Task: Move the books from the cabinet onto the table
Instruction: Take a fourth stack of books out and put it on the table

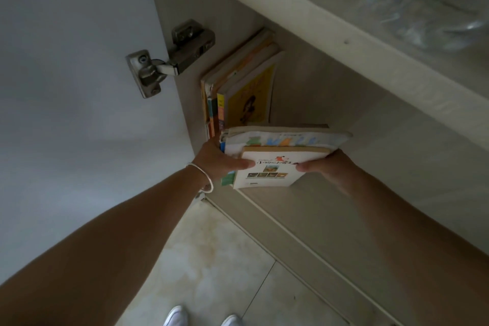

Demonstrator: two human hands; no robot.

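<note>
White-covered stack of books | gripped between left hand | right hand

Both forearms are bare, no sleeves showing. There's a thin silvery-white bangle on the left wrist, plus white shoes on the feet.

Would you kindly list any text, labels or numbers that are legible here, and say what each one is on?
Top book of the stack held by the left hand and right hand: a printed title in Chinese characters, too blurred to read.
Yellow book standing in the cabinet: cover print unreadable.
Book spines: markings too small.
</note>
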